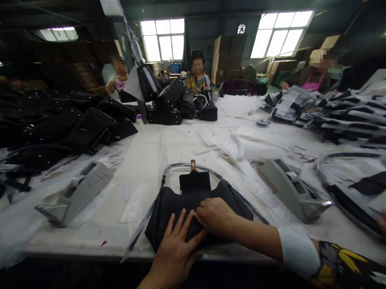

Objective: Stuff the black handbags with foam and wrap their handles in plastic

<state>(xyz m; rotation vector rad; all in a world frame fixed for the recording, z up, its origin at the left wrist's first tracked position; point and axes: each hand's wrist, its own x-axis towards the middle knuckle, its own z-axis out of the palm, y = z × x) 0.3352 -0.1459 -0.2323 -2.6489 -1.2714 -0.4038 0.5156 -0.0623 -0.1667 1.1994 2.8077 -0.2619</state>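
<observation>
We have the black bag [169,206] just left of the grey tape dispenser [292,191]. Our left hand [176,244] lies open, flat on it. Our right hand [214,214] curls on top, perhaps pinching leather. We should press evenly so nothing slides.

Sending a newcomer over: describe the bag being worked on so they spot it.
On the white table, find the near edge between two grey tape dispensers. The black bag lies alone under the left hand and right hand, tan tab on its flap, unlike the heaped bags leftward.
</observation>
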